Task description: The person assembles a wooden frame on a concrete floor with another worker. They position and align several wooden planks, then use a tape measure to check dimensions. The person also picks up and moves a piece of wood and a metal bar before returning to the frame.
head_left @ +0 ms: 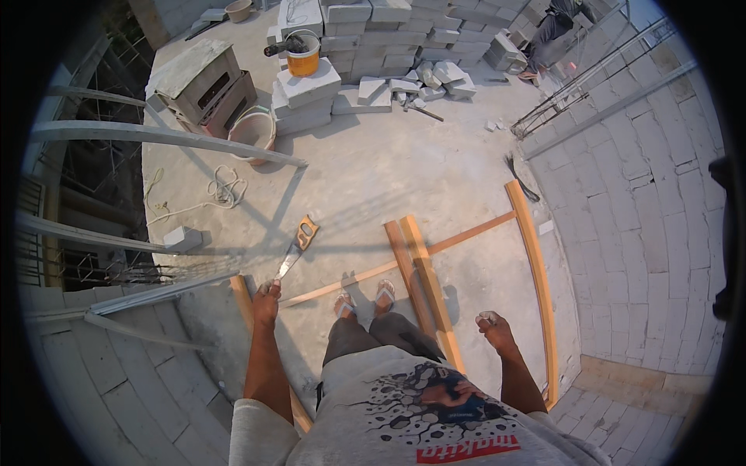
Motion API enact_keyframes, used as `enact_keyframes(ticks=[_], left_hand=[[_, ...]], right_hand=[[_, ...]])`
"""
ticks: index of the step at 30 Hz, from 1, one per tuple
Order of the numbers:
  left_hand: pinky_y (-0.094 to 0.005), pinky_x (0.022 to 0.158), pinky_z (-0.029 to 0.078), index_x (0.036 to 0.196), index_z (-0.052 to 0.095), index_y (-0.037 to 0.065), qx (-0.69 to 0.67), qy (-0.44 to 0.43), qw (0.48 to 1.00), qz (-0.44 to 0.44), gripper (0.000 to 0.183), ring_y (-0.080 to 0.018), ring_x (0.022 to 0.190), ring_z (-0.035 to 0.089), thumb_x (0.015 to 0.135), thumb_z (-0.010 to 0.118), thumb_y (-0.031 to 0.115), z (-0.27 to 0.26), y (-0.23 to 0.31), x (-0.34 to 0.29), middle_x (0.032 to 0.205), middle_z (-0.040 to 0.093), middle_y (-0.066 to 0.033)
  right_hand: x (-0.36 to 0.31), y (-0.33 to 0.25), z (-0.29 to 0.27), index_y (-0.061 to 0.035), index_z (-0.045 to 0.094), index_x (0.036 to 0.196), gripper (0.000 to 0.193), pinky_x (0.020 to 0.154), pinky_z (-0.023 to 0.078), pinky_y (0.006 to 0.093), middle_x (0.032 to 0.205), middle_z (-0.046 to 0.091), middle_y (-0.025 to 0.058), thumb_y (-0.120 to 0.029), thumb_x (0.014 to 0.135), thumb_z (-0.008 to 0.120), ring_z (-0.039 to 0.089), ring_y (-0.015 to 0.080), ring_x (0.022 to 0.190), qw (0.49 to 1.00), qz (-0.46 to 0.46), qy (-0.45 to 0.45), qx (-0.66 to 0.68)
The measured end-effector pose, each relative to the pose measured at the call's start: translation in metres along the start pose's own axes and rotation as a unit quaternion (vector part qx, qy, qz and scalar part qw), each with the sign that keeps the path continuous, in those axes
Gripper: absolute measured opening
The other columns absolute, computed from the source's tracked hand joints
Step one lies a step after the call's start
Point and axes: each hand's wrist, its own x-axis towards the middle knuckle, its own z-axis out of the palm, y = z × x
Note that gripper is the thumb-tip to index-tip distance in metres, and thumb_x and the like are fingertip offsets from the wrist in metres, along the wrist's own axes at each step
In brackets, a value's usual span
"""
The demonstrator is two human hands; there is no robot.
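A handsaw (287, 259) with a wooden handle hangs from my left hand (267, 301), which pinches the far end of its blade. The handle points away from me, over the concrete floor. To the right, my right hand (497, 332) is held in the air with its fingers curled closed. Its fingertips look whitish, and whatever they hold, if anything, I cannot make out. Between my hands lies a wooden frame: a pair of long beams (422, 268) at the middle, a right beam (531, 268), a left beam (242, 299) and thin crosspieces (474, 231).
Grey blocks (365, 39) are stacked at the back, with broken pieces (435, 81) in front. A yellow bucket (303, 58), a crate (206, 89), a tub (252, 133) and rope (225, 186) stand or lie far left. Metal bars (171, 140) slant in. Another person (552, 35) is at the far right.
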Motion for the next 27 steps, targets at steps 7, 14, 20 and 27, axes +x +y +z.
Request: enact_keyframes(ticks=[7, 14, 20, 27], left_hand=[[-0.0323, 0.077, 0.048, 0.12, 0.06, -0.008, 0.09, -0.065, 0.979, -0.17, 0.054, -0.0186, 0.084, 0.061, 0.089, 0.069, 0.035, 0.005, -0.105, -0.058, 0.097, 0.067, -0.0108], [-0.0383, 0.081, 0.048, 0.101, 0.068, -0.009, 0.251, -0.054, 0.938, -0.234, 0.052, -0.0273, 0.09, 0.065, 0.086, 0.067, 0.042, -0.054, -0.187, -0.093, 0.095, 0.07, -0.0183], [-0.0352, 0.073, 0.047, 0.106, 0.068, -0.004, 0.157, 0.005, 0.972, -0.176, 0.047, -0.0217, 0.078, 0.059, 0.089, 0.065, 0.039, -0.045, -0.122, -0.041, 0.085, 0.066, -0.0084], [-0.028, 0.067, 0.044, 0.106, 0.066, -0.004, 0.084, -0.028, 0.995, -0.052, 0.042, -0.0123, 0.072, 0.053, 0.093, 0.063, 0.035, 0.004, -0.033, 0.008, 0.08, 0.06, -0.0022]], right_hand=[[0.007, 0.013, 0.01, 0.003, 0.063, 0.115, 0.049, 0.072, 0.05, 0.0324, 0.083, 0.068, 0.0117, -0.035, 0.085, 0.068, 0.064, 0.0184, 0.077, 0.998, 0.047, -0.023, -0.043], [-0.009, 0.091, 0.006, 0.0013, 0.067, 0.105, 0.045, 0.069, 0.053, 0.0349, 0.082, 0.069, 0.0135, -0.039, 0.084, 0.068, 0.066, 0.0206, 0.068, 0.98, 0.155, -0.073, -0.105], [0.005, 0.066, -0.004, -0.0006, 0.064, 0.108, 0.042, 0.056, 0.048, 0.0289, 0.084, 0.065, 0.0061, -0.037, 0.086, 0.068, 0.062, 0.0161, 0.069, 0.987, 0.121, -0.06, -0.092], [0.016, -0.002, 0.001, 0.003, 0.063, 0.113, 0.048, 0.071, 0.05, 0.0336, 0.082, 0.067, 0.0107, -0.036, 0.087, 0.068, 0.062, 0.0178, 0.072, 0.999, 0.037, -0.01, -0.038]])
